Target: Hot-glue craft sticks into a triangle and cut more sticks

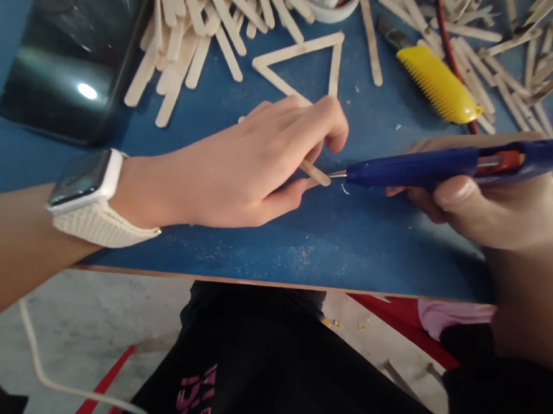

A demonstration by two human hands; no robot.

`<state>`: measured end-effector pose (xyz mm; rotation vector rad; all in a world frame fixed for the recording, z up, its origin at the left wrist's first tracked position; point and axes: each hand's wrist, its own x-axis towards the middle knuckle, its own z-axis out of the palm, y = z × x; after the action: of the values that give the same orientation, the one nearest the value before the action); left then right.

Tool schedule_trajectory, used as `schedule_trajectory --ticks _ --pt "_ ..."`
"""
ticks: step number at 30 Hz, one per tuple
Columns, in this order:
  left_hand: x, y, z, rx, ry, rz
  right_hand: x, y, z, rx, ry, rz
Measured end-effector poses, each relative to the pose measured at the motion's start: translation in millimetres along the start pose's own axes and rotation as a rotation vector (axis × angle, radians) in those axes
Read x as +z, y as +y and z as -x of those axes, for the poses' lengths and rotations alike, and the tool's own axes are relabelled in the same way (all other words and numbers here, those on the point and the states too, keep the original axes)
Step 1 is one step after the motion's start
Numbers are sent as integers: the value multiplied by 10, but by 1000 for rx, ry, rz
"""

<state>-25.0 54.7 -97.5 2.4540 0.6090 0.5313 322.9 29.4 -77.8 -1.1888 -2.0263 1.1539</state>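
My left hand [273,160], with a watch on its wrist, holds a wooden stick [315,173] between thumb and fingers, low over the blue table. The stick's free end points toward the lower right. My right hand [487,206] is wrapped round a blue glue gun [410,169], whose metal tip touches or nearly touches that stick end. A thin strand hangs just below the tip. Beyond my left hand lies a triangle of joined sticks [299,49], its near part hidden by my fingers.
Loose sticks [191,37] are piled at the back, with more at the right [506,62]. A yellow-handled cutter [437,84] lies behind the glue gun. A dark glossy device [76,69] sits at left, and a round container [332,10] at the back.
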Motion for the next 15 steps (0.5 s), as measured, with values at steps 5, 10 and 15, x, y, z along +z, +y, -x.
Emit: schedule_trajectory --ticks 5,10,15 --pt "46 -46 10 29 -3 -21 17 24 -16 -29 30 43" --pt "87 -74 20 13 8 -29 32 68 6 -37 62 68" --pt "108 -60 12 -7 7 -58 51 5 42 86 72 154"
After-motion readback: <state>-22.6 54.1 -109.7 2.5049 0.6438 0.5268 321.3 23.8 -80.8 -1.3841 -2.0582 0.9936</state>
